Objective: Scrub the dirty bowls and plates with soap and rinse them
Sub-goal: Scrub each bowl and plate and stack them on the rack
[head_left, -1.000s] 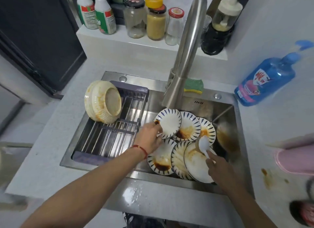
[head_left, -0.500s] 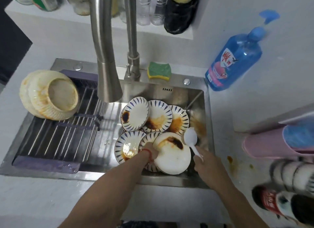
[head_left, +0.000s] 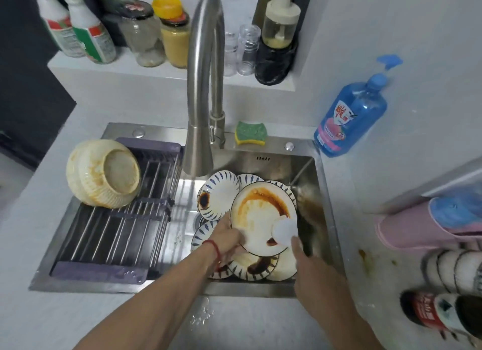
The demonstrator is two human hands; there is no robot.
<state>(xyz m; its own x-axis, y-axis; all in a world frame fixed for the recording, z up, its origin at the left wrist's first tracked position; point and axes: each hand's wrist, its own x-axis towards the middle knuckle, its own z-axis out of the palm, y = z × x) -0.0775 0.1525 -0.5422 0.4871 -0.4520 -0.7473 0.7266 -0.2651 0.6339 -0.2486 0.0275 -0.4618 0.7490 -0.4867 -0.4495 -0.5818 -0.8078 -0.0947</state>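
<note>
While the left hand grips a sauce-smeared white round plate above the steel sink of blue-striped dirty plates, the right hand holds a white plastic spoon on it.

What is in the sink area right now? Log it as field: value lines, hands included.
left hand: grips the lifted plate at its lower left rim
right hand: holds a white spoon against that plate
lifted plate: tilted, smeared with brown sauce
sink: more dirty plates beneath
rack: stained bowls stacked on their side
sponge: on the sink ledge, untouched
soap bottle: on the counter, right
</note>
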